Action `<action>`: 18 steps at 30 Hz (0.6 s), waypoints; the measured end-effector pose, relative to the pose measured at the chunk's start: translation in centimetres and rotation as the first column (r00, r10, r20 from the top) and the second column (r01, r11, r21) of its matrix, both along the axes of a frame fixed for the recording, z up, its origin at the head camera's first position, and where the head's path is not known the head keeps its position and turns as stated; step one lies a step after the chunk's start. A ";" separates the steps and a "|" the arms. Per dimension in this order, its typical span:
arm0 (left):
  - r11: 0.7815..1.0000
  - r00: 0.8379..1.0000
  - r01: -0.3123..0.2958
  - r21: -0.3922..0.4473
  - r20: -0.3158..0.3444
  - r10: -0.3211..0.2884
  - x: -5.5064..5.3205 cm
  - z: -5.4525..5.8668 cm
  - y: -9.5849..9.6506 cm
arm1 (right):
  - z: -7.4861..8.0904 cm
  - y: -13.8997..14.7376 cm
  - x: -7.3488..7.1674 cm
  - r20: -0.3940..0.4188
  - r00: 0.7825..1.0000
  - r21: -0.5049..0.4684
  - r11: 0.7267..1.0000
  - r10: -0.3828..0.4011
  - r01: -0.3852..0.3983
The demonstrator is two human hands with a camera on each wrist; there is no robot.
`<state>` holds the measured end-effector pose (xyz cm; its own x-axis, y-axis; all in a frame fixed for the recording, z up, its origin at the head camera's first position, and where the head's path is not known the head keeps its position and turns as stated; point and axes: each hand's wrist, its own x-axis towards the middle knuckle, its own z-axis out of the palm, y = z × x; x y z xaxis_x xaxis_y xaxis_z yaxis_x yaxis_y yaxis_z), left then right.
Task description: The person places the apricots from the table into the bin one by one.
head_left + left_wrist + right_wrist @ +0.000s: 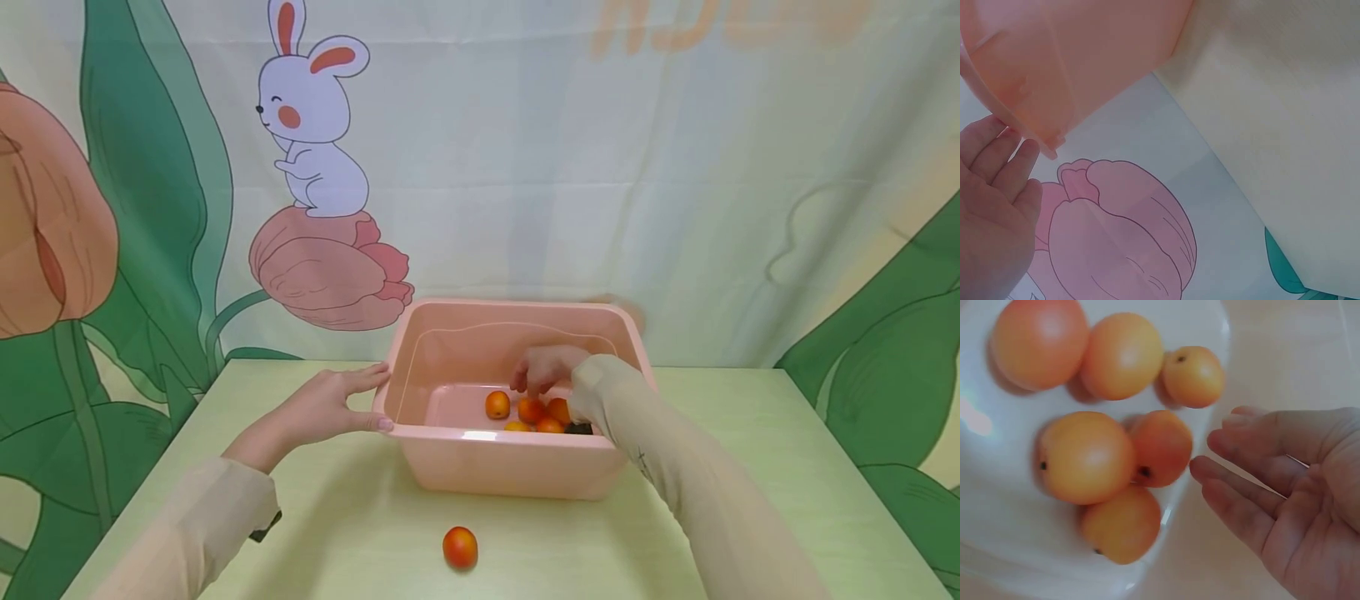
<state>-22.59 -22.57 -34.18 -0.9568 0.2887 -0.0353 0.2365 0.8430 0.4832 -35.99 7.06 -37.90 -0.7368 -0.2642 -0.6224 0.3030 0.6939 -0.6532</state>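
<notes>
A pink plastic tub [510, 467] stands on the table with several round orange-red fruits [497, 405] on its floor. My left hand [330, 408] rests at the tub's left rim, thumb by the front corner and fingers farther back. In the left wrist view its fingers [1013, 165] lie loosely straight against the rim. Inside the tub, my right hand [551, 367] reaches down over the fruits. Its fingers [1241, 515] are apart and gently bent in the right wrist view, with the fingertips close beside a small reddish fruit [1161, 449] and nothing held.
One more orange-red fruit [460, 548] lies on the pale green table [360, 533] in front of the tub. Behind the table hangs a curtain [510, 167] printed with a rabbit, tulips and leaves. Dark wrist gear [266, 527] shows at the left sleeve.
</notes>
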 end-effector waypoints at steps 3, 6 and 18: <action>1.000 1.000 0.002 0.003 -0.002 -0.002 0.0 0.0 0.0 | 0.3 0.0 -0.3 -0.054 0.995 0.002 0.997 0.080 -0.080; 1.000 1.000 -0.001 0.005 0.002 0.001 0.1 0.0 0.1 | 0.7 0.1 -0.8 -0.089 0.989 -0.018 0.993 0.114 -0.116; 1.000 1.000 -0.003 0.010 0.005 0.003 0.1 0.1 0.2 | 2.9 1.2 -2.6 -0.259 0.929 -0.088 0.951 0.265 -0.296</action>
<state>-22.46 -22.37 -34.09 -0.9574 0.2863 -0.0373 0.2316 0.8388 0.4928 -38.58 8.29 -35.04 -0.7450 -0.5450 -0.3845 -0.0693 0.6366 -0.7681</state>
